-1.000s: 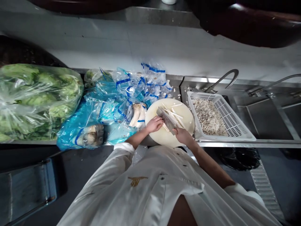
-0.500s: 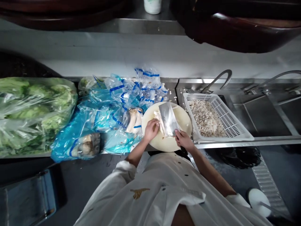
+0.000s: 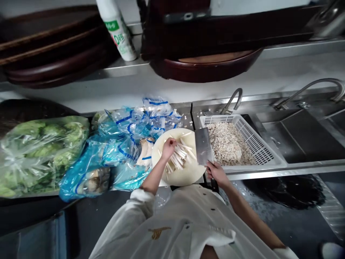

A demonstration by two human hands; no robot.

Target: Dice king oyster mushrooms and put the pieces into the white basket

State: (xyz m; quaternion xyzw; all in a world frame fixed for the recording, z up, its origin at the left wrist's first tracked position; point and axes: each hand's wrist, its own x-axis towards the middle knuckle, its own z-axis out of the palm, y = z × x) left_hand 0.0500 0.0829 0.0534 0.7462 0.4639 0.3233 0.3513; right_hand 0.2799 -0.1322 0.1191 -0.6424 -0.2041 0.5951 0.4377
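Note:
My right hand (image 3: 215, 172) grips the handle of a cleaver (image 3: 204, 145). Its broad blade is held over the right edge of the round cutting board (image 3: 195, 175), between the board and a white basket. Pale mushroom strips (image 3: 179, 158) lie spread in a loose pile across the board. Over the upper left of that pile is my left hand (image 3: 169, 148), its fingers curled together on the strips; the fingertips are partly hidden. Whole king oyster mushrooms (image 3: 145, 153) lie in plastic just left of the board.
The white perforated basket (image 3: 269, 158) holds many chopped mushroom pieces (image 3: 229, 144) beside the sink (image 3: 309, 126) and faucet (image 3: 234, 100). Crumpled plastic bags (image 3: 129, 129) and bagged lettuce (image 3: 45, 151) crowd the left. A shelf above carries dark trays (image 3: 54, 68) and a white bottle (image 3: 118, 32).
The cleaver has moved right, off the strips to the board's edge. The strips have spread out from a tight stack. My left hand has shifted up onto them. The camera view has also shifted.

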